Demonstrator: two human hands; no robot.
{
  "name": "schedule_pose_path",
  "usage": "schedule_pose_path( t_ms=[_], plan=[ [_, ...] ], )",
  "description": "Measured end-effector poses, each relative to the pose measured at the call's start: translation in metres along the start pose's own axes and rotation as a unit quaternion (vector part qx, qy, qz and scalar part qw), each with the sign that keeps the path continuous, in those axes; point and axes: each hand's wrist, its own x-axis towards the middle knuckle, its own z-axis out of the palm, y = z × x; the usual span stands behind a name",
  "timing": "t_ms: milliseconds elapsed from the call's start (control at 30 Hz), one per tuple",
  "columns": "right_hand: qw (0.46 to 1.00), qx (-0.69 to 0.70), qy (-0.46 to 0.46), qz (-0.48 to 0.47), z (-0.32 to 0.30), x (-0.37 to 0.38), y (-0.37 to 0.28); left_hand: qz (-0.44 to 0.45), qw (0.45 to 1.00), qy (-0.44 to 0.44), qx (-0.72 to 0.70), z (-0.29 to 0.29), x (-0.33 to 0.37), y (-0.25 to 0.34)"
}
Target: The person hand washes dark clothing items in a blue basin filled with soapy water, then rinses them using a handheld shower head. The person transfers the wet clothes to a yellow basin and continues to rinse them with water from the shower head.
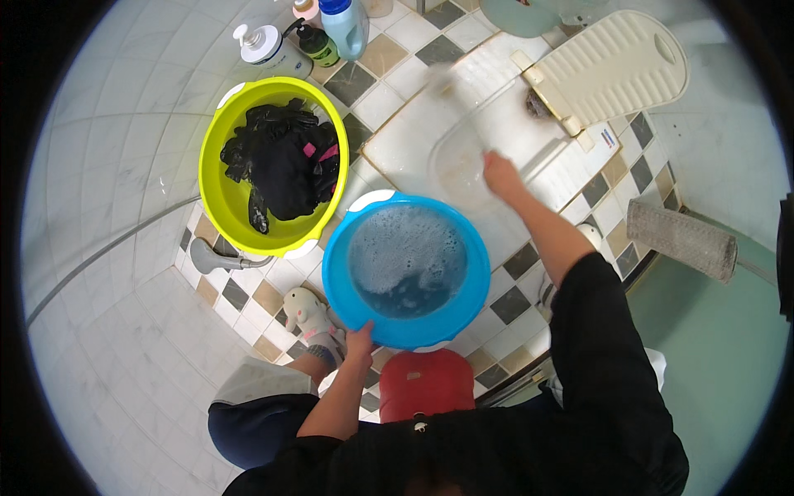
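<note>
Below me a round blue basin (475,248) holds greyish water topped with foam. My left hand (360,341) is closed over its near left rim. Reaching past the basin, my right hand (500,175) is above the white squat-toilet pan (397,153), smeared by motion. Its fingers look curled; a pale blurred streak lies beyond it, and I cannot make out what it holds. Left of the blue basin stands a yellow-green basin (212,182), containing wet black clothes (285,169) with pink patches.
A cream ribbed lid (616,70) stands raised behind the pan. Several bottles, including a blue one (346,29), line the far wall. A shower head (211,256) lies left. Nearer are a slipper (308,312), a red stool-like object (426,384) and, rightward, a grey roll (682,236).
</note>
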Motion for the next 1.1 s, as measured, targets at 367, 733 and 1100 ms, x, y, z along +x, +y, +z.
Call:
schedule_pose_path(
  t_ms=[367, 733, 1100],
  plan=[
    [0.989, -0.068, -0.11, -0.066, 0.005, -0.045, -0.006, 0.006, 1.0, -0.001, -0.015, -0.001, 0.001, -0.004],
    [0.998, 0.04, -0.014, 0.037, 0.027, -0.095, 0.034, 0.002, 1.0, 0.001, -0.025, 0.003, -0.001, -0.003],
    [0.977, -0.114, -0.17, -0.064, -0.008, -0.084, -0.028, -0.022, 0.999, 0.022, -0.016, -0.004, 0.007, -0.012]
  ],
)
